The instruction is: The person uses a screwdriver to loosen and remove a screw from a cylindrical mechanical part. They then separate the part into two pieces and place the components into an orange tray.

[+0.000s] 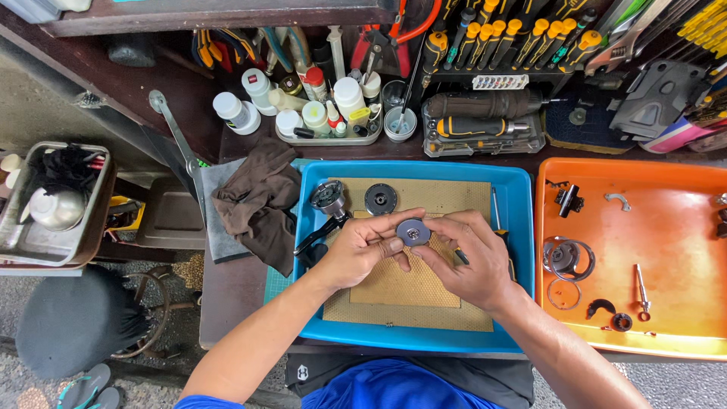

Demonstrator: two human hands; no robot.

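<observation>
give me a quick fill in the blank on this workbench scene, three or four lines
1. Both hands, the left hand and the right hand, hold a small round ____ part.
2. The hands work over a ____ tray lined with a tan mat.
3. Loose small parts lie in the ____ tray on the person's right.
4. A brown ____ lies left of the blue tray.

Missing words: metal; blue; orange; cloth

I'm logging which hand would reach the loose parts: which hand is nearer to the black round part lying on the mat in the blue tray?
Left. The left hand lies just below the black round part; the right hand sits farther off, below and to its right.
</observation>
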